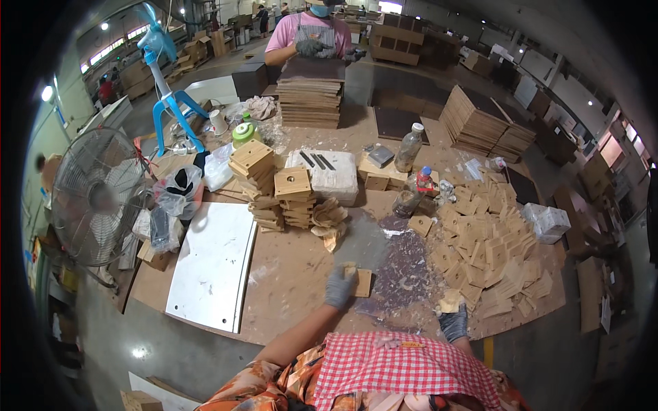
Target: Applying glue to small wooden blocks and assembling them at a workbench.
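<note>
My left hand, in a grey glove, grips a small square wooden block by its left side, near the table's front edge. Farther right, my gloved right hand is closed on a pale tan sheet with an uneven outline; its kind is not clear. Just beyond that hand spreads a heap of loose wooden blocks, many with a hole. Stacked blocks stand beyond my left hand, beside a crumpled tan cloth.
A white panel lies at the left, near a large fan. Bottles and a wrapped white bundle with dark strips stand mid-table. Tall board stacks line the far side, where another person works in gloves.
</note>
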`<state>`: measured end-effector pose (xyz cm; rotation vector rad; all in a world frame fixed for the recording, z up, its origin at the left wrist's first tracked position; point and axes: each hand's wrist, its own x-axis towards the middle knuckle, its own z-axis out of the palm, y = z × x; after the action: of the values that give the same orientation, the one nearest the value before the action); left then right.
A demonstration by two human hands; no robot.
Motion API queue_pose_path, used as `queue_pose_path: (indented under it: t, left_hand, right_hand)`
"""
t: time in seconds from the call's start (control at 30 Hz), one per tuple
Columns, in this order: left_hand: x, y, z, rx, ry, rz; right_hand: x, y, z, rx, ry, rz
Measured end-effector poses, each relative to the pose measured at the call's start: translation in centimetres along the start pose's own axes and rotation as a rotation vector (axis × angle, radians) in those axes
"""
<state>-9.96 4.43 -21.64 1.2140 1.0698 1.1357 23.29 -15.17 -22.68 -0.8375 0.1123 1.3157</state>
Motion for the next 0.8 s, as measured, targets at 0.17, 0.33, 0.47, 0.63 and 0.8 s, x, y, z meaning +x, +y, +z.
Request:
queue_pose_path:
  t: [0.17,0.33,0.47,0.63,0.8]
  left_hand:
    - [-0.7,1.3,0.3,-0.091,0.049,0.023]
    - [0.4,-1.5,0.2,-0.013,0.039,0.069]
    - [0.2,-0.9,0.3,-0.083,0.035,0.030]
    - [0.1,-1.0,-0.1,-0.085,0.008,0.018]
    - [0.0,-1.4,-0.1,-0.131,-0.004,-0.035]
  right_hand:
    - [0.1,0.3,0.0,-0.004,-0.027,-0.035]
    - [1.1,0.0,-1.0,-0.016,-0.074,0.013]
    - [0.7,0.1,-0.3,-0.016,0.018,0.021]
    - [0.3,0.7,0.1,-0.089,0.003,-0.062]
    - [0.3,1.0,0.3,0.018,0.076,-0.074]
